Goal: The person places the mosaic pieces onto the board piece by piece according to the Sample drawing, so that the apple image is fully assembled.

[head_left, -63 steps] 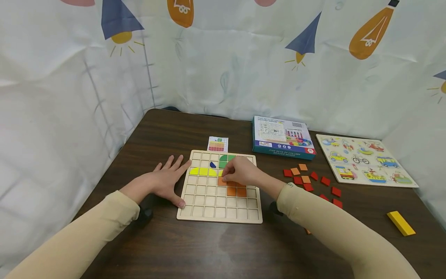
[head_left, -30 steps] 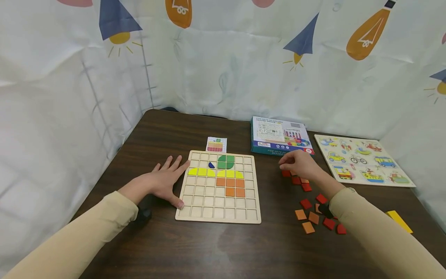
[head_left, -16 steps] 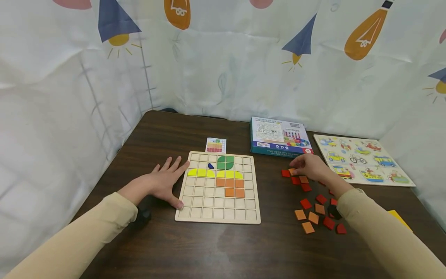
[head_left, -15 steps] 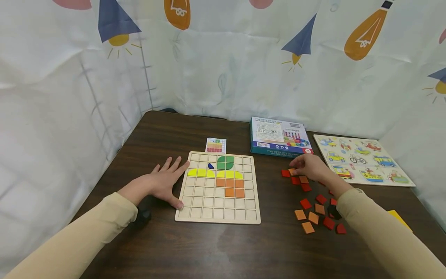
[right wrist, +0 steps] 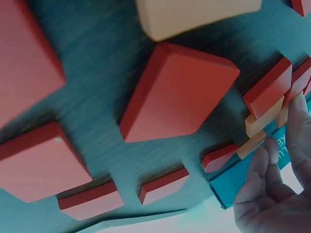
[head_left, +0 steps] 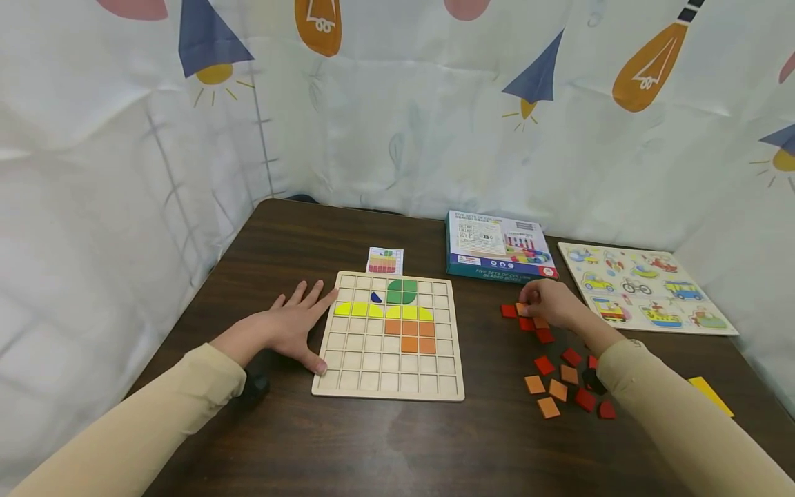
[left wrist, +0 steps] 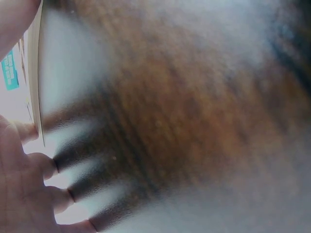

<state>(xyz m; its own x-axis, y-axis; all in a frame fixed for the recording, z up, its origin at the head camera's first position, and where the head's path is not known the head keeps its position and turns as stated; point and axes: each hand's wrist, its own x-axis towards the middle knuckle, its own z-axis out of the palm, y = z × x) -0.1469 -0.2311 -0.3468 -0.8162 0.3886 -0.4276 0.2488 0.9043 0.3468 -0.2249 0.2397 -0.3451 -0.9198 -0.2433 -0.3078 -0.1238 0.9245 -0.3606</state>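
A wooden grid board [head_left: 352, 359] lies on the table, holding green, yellow, orange and dark blue tiles in the head view. My left hand [head_left: 290, 329] rests at its left edge with fingers spread, thumb and forefinger touching the rim. In the left wrist view, those spread fingers [left wrist: 46, 165] lie along the dark tabletop. My right hand [head_left: 551, 304] is at the loose tiles right of the board, its fingertips pinching an orange square tile [head_left: 520, 309]. Beside that tile is a red tile [head_left: 508, 311]. The right wrist view shows my curled right hand [right wrist: 279, 194] near several tiles.
A small pattern card [head_left: 385, 261] lies behind the board. A blue-sided box [head_left: 497, 246] and a vehicle picture board [head_left: 646, 286] stand at the back right. More red and orange tiles [head_left: 548, 407] lie under my right forearm, with a yellow block [head_left: 711, 395] farther right.
My right hand has gone from the board to the loose tiles on the right, and its fingers have come down onto an orange tile. My left hand has stayed at the board's edge.
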